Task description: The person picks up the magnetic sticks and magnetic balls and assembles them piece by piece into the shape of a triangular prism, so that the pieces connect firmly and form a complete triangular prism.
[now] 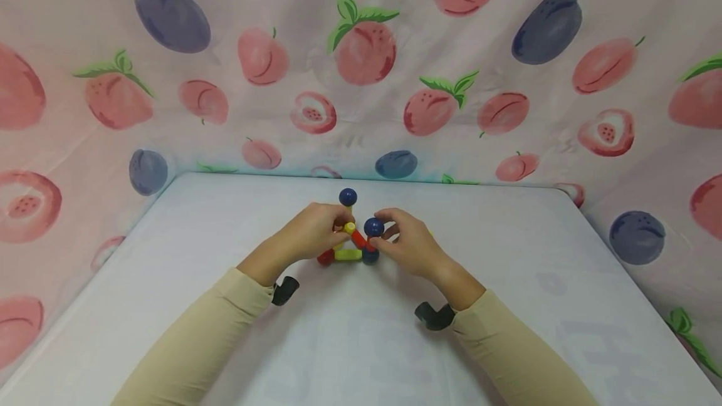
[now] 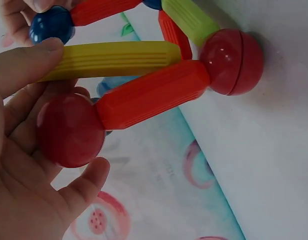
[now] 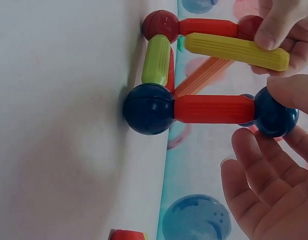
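Note:
A magnetic ball-and-stick frame stands on the table, with a red ball (image 3: 161,26) and a blue ball (image 3: 148,109) at its near base, joined by a yellow-green stick (image 1: 348,255). My left hand (image 1: 318,227) pinches a loose-ended yellow stick (image 3: 234,50) between thumb and fingers. Close to that hand's fingers, an upper red ball (image 2: 71,130) tops a red stick (image 2: 154,95). My right hand (image 1: 414,243) holds the upper blue ball (image 1: 374,227) with thumb and fingertips, above another red stick (image 3: 214,109). An orange stick (image 3: 204,75) slants behind.
Farther back, a raised blue ball (image 1: 348,197) stands on a yellow stick. A red piece (image 3: 128,235) lies on the table, cut off by the right wrist view's edge. The white tabletop (image 1: 350,331) meets a fruit-print cloth (image 1: 361,136) behind.

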A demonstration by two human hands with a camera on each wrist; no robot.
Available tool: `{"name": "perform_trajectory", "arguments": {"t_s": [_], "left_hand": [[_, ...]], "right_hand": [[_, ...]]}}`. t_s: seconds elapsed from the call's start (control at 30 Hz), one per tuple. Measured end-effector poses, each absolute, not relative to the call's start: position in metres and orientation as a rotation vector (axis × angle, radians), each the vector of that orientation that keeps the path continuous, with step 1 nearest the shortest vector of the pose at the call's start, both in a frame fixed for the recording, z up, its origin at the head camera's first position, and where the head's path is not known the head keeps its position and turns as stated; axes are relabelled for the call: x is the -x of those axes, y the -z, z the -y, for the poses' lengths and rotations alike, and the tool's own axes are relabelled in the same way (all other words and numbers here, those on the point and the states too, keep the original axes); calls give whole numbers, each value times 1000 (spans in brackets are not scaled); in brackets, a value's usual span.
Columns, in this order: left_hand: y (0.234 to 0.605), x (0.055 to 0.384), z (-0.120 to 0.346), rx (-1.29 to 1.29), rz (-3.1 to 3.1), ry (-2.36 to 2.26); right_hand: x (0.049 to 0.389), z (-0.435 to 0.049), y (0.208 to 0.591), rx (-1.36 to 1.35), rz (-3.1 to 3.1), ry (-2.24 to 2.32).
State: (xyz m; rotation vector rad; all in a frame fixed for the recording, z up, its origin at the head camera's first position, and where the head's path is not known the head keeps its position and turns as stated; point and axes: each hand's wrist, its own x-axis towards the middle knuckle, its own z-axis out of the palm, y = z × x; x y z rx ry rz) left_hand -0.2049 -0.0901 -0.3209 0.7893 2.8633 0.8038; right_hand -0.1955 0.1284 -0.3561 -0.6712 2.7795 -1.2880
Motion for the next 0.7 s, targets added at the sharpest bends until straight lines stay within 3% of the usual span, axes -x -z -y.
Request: {"name": "perform_trajectory", "arguments": {"t_s": [0.7], "left_hand": [[324,210,78,-732,-2875,-596]], "right_hand": [[195,-130,357,693,-2774,1299]]}}
